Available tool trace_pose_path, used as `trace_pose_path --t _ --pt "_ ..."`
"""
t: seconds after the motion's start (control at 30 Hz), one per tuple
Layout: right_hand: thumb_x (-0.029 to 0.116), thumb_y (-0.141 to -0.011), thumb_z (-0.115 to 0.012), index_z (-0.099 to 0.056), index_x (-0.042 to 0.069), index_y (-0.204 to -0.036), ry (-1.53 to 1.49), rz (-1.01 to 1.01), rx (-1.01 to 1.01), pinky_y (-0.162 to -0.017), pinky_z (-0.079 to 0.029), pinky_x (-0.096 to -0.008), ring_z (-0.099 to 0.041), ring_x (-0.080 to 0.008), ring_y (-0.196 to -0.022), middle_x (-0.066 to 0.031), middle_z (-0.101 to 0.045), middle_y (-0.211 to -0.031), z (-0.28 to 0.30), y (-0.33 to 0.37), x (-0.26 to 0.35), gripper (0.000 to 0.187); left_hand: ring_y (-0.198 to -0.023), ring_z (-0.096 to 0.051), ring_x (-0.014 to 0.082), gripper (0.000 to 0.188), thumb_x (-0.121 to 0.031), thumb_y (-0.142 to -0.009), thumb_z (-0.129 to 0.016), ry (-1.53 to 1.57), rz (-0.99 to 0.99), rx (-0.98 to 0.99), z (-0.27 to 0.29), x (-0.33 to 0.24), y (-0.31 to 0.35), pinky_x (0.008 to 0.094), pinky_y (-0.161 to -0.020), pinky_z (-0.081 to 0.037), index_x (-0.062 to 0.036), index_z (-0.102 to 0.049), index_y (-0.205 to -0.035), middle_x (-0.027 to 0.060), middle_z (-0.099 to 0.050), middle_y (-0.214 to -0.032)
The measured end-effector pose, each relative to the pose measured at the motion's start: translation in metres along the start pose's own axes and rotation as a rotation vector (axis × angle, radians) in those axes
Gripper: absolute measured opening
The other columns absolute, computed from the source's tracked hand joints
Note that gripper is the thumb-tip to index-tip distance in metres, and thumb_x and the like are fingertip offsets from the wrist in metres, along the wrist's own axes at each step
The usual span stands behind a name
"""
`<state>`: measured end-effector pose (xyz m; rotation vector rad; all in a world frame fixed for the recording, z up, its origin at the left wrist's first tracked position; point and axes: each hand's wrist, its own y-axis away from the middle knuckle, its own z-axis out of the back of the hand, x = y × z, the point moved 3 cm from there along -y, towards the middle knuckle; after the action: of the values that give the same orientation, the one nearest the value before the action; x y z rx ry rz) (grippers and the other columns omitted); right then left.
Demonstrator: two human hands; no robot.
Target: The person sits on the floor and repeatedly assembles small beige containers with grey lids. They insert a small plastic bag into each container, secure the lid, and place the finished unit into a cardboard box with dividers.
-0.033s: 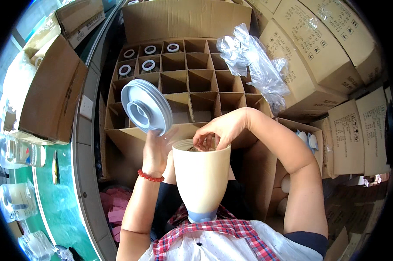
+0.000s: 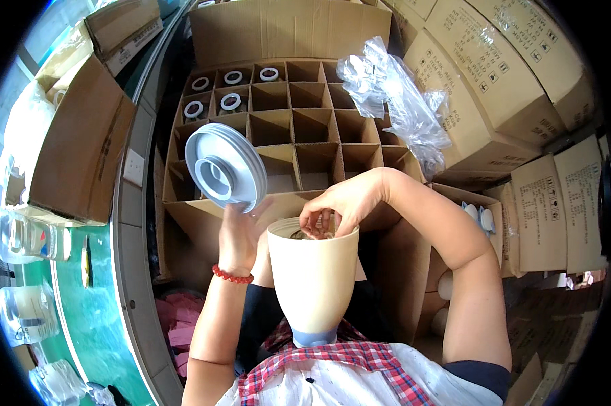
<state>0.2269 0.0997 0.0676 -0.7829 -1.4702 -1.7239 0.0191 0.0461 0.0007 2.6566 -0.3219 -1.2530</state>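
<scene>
My left hand (image 2: 236, 237) holds up a round pale blue-grey screw lid (image 2: 253, 161), gripping its lower edge, with its ringed inner side facing me. In front of my lap stands a cream flask body (image 2: 313, 277), wide mouth up, its narrow end fitted with a blue collar (image 2: 314, 337). My right hand (image 2: 336, 211) reaches over from the right, with bent fingers dipped into the mouth. Something glassy shows faintly inside, but what the fingertips grip is hidden.
Ahead stands a divided carton (image 2: 315, 128) with several white-rimmed glass liners (image 2: 231, 103) in its far left cells. Crumpled clear plastic (image 2: 400, 101) lies over its right side. Stacked cartons (image 2: 481, 81) line the right. A green table (image 2: 92, 318) with a yellow cutter (image 2: 85, 260) runs along the left.
The screw lid and my left hand have shifted very slightly left. My right hand stays at the flask body's mouth.
</scene>
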Motion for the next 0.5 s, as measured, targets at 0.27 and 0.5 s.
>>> trace_pose_path --t 0.27,0.5 --pt "0.046 -0.080 -0.066 -0.064 0.007 -0.113 0.464 -0.190 -0.052 -0.082 -0.051 -0.0403 -0.067 -0.0331 -0.093 -0.0173 -0.071 -0.095 -0.009 -0.007 0.051 0.051 -0.113 -0.060 0.0252 0.035 -0.016 -0.098 -0.043 -0.010 -0.229 -0.125 0.015 -0.029 0.004 0.0433 -0.093 -0.055 -0.0017 -0.048 -0.130 0.0117 -0.059 -0.123" --pt "0.051 -0.079 -0.063 -0.067 0.008 -0.109 0.649 -0.206 -0.148 -0.081 -0.051 -0.0433 -0.067 -0.0343 -0.093 -0.0175 -0.071 -0.094 -0.004 -0.007 0.054 0.052 -0.106 -0.063 0.0246 0.036 -0.004 -0.090 -0.045 -0.080 -0.276 -0.111 0.005 -0.036 0.010 0.0437 -0.089 -0.057 0.0021 -0.051 -0.125 0.0129 -0.061 -0.118"
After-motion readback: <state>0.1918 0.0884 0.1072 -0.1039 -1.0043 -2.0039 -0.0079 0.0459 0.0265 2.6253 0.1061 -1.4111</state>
